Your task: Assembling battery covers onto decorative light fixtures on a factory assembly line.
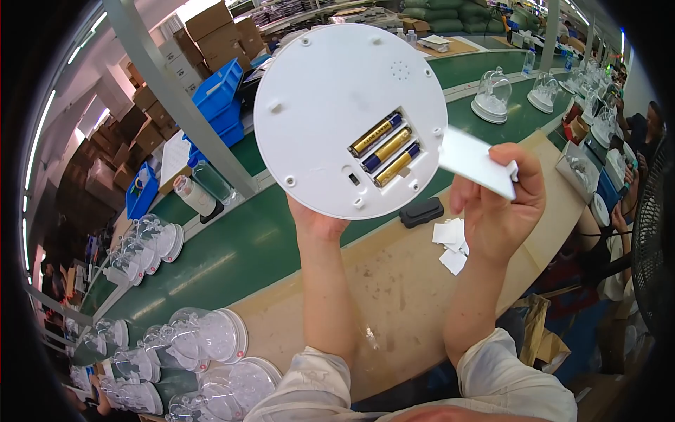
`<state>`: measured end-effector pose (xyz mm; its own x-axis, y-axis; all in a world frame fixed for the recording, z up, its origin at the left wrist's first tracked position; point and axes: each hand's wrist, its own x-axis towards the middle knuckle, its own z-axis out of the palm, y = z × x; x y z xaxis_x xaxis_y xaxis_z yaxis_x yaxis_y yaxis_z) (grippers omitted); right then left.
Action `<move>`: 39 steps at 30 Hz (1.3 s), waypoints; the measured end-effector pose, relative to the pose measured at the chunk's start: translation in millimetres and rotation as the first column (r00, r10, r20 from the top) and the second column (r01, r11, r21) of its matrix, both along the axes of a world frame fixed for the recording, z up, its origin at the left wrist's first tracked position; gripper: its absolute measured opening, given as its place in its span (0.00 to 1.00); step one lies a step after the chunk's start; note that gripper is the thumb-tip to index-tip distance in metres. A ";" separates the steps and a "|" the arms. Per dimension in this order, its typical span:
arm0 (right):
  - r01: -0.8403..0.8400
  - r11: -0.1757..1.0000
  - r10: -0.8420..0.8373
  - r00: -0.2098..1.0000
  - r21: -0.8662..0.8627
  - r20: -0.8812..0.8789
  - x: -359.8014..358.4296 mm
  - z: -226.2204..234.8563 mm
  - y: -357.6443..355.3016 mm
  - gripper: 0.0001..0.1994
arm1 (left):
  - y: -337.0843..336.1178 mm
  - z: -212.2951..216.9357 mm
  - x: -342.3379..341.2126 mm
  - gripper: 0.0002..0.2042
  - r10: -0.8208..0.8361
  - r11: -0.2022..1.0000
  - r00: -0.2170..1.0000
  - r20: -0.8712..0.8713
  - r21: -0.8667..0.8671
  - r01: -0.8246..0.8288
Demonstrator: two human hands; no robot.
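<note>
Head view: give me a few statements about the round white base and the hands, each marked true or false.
1. The left hand holds up the round white base. True.
2. The battery bay is empty. False: three batteries sit in it.
3. The right hand holds a flat white cover. True.
4. The cover is fitted over the batteries. False: it is off, beside the base.
5. The black block lies on the table. True.

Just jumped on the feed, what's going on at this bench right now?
A person holds up a round white base in the left hand, underside toward the camera. Its battery bay is open, with three batteries seated inside. The right hand holds the flat white battery cover just beside the base, not fitted. Clear domes sit on the green conveyor below.
</note>
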<state>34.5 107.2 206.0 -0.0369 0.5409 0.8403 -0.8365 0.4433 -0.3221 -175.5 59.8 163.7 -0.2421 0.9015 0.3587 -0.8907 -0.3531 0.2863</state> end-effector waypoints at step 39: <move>-0.208 0.856 0.285 0.954 -0.474 0.097 -10.6 12.1 -9.6 0.06 | -0.4 7.7 0.3 0.33 -0.035 0.976 0.964 0.263 0.218 -0.024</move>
<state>23.8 97.6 218.1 -0.3305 0.8154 0.4752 -0.8196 0.0017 -0.5729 -175.2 59.4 171.4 -0.3500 0.8104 0.4699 -0.9259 -0.3753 -0.0425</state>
